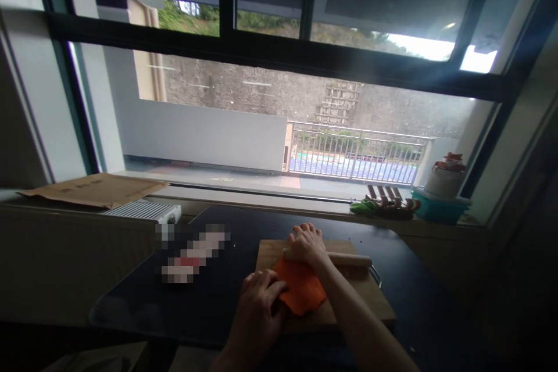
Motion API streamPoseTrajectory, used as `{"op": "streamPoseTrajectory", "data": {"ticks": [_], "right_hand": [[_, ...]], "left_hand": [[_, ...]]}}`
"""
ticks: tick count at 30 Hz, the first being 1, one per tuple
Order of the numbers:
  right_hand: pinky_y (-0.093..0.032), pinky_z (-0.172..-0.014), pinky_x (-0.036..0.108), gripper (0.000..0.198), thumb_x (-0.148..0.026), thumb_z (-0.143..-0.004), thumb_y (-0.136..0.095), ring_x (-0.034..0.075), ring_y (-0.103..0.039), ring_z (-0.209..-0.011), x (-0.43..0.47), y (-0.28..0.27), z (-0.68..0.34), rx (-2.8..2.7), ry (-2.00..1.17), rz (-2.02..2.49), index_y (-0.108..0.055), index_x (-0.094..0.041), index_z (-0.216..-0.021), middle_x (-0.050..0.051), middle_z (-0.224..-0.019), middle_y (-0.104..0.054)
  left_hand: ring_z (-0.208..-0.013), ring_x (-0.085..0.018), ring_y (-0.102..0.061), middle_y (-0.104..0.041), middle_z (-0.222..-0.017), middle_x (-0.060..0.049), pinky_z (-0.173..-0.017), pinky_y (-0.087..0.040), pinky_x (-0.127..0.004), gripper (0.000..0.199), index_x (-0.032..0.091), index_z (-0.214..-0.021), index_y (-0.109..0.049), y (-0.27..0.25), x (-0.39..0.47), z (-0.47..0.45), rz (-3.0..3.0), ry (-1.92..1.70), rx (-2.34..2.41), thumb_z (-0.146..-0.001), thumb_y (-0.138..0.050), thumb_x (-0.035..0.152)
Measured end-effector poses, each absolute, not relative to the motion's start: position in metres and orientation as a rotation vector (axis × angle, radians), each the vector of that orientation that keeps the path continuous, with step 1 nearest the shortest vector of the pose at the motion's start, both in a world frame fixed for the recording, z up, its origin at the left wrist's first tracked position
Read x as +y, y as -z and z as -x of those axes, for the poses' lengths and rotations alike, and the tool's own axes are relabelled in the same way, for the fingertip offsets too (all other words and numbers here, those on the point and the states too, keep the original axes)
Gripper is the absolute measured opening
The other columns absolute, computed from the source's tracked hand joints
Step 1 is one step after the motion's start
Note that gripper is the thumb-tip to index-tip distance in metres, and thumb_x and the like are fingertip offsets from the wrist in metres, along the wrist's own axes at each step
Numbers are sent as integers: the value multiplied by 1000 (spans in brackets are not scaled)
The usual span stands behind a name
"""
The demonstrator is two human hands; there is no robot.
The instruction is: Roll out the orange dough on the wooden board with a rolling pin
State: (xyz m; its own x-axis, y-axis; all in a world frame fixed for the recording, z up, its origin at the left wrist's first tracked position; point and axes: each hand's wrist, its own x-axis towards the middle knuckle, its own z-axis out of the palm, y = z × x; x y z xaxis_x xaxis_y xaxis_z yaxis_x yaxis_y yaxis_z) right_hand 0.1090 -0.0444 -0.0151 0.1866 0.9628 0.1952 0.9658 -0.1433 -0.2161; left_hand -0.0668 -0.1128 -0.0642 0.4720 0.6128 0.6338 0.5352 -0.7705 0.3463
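Note:
A thin orange sheet of dough or clay lies on a wooden board, its near edge uneven. My left hand is at the sheet's left edge, fingers curled and closed on it, with the thumb against the orange surface. Across the far part of the board lies a wooden rolling pin. Its left part passes under my right hand, whose fingers bend over the far side of the pin. The palm and the underside of those fingers are hidden.
The board rests on a dark table; its metal handle shows at the right. A blurred-out item lies left. By the window stand a teal container, a brown rack-like object, a radiator and a brown envelope.

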Motion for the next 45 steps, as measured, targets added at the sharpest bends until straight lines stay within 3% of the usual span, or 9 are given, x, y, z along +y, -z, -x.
{"op": "streamPoseTrajectory", "data": {"ticks": [6,16,23,34,41,45], "right_hand": [[-18,-109,44,44,-42,-98,-27,26,-31,-135,-94,29,-91,-1841,147,2107,-61,-24,-120,9,-136,-52],[-32,-99,48,42,-43,-95,-34,30,-43,-126,-33,14,-112,-1827,-14,2199,-64,-21,-115,14,-129,-57],[-23,-108,45,46,-44,-99,-25,27,-33,-134,-93,27,-89,-1843,110,2118,-63,-25,-116,8,-135,-53],[-32,-99,49,45,-45,-96,-31,30,-43,-126,-33,13,-112,-1823,-35,2237,-64,-21,-115,14,-128,-57],[-22,-108,43,47,-48,-99,-24,26,-32,-135,-93,25,-90,-1857,84,2135,-62,-28,-117,6,-134,-55],[-26,-105,45,47,-47,-98,-26,27,-35,-132,-64,19,-104,-1849,57,2193,-65,-25,-113,9,-130,-57]], "left_hand": [[-93,-23,-61,-66,-98,-4,-91,-44,-43,25,24,-95,-69,60,-115,66,-2591,-1220,1002,-75,-58,13],[-93,-24,-61,-65,-98,-4,-90,-44,-45,31,25,-95,-69,66,-111,67,-2583,-1187,1025,-71,-58,8],[-93,-24,-61,-66,-97,-4,-91,-43,-46,24,23,-93,-69,59,-114,66,-2553,-1168,998,-75,-59,11],[-94,-24,-60,-64,-98,-4,-91,-43,-47,29,23,-95,-69,66,-111,67,-2561,-1158,1025,-73,-58,8],[-94,-24,-60,-65,-98,-4,-91,-42,-47,21,23,-93,-69,60,-114,66,-2537,-1160,993,-77,-59,14],[-94,-24,-61,-65,-98,-4,-91,-42,-47,24,24,-95,-69,63,-112,66,-2533,-1188,995,-75,-60,12]]}}
